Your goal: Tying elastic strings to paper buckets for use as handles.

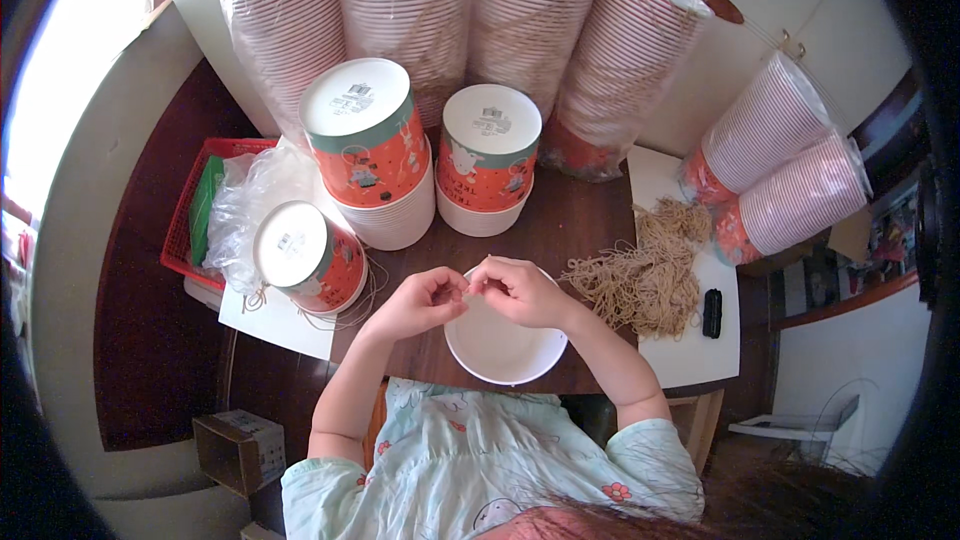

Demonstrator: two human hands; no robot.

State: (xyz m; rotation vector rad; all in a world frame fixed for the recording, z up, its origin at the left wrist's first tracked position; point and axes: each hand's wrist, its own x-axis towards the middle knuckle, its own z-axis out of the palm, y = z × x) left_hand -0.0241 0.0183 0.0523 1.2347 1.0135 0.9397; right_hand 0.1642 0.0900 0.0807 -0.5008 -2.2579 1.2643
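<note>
At the left, a red basket (180,230) stands beside a crumpled clear plastic bag (243,210), followed by upturned orange-and-green cups (368,165). Mid-table, the left hand (425,302) and right hand (520,290) meet over the far-left part of a white bowl (510,352) near the front edge, fingers curled and thumbs close to fingertips (whether they pinch anything, I cannot tell). Rightward lie a heap of tan string (650,270), then a small black object (712,313).

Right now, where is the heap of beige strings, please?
In the head view, the heap of beige strings lies on the right side of the table, between the right hand and a small black object.
</note>
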